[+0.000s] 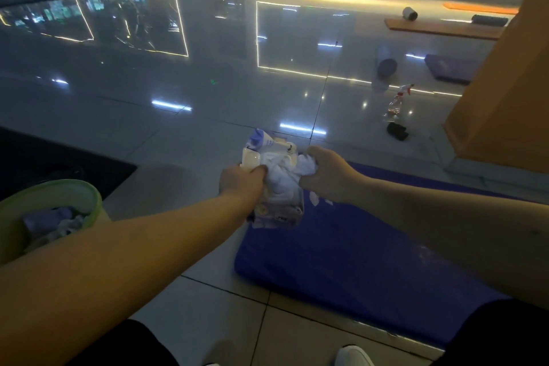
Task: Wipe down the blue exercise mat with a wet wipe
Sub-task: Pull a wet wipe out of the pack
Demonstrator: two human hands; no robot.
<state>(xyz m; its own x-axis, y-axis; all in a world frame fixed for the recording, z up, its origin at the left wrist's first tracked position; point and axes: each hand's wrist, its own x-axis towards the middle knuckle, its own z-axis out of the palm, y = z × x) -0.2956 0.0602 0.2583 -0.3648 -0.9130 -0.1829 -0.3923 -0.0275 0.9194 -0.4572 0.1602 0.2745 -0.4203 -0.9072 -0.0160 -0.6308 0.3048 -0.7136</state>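
Note:
The blue exercise mat (350,261) lies flat on the tiled floor at lower right, running under my right forearm. Over its far left corner I hold a white and purple pack of wet wipes (271,154) with its white lid flipped up. My left hand (242,181) grips the pack at the lid. My right hand (325,174) pinches a crumpled white wet wipe (282,175) that bulges out of the pack's opening between both hands. The pack's lower end hangs down against the mat's corner.
A green bin (74,196) with used wipes stands at lower left beside a black mat (44,163). A spray bottle (396,102) and a dark cloth (396,131) lie on the floor beyond. An orange pillar (505,92) rises at right. Other mats and rolls lie far right.

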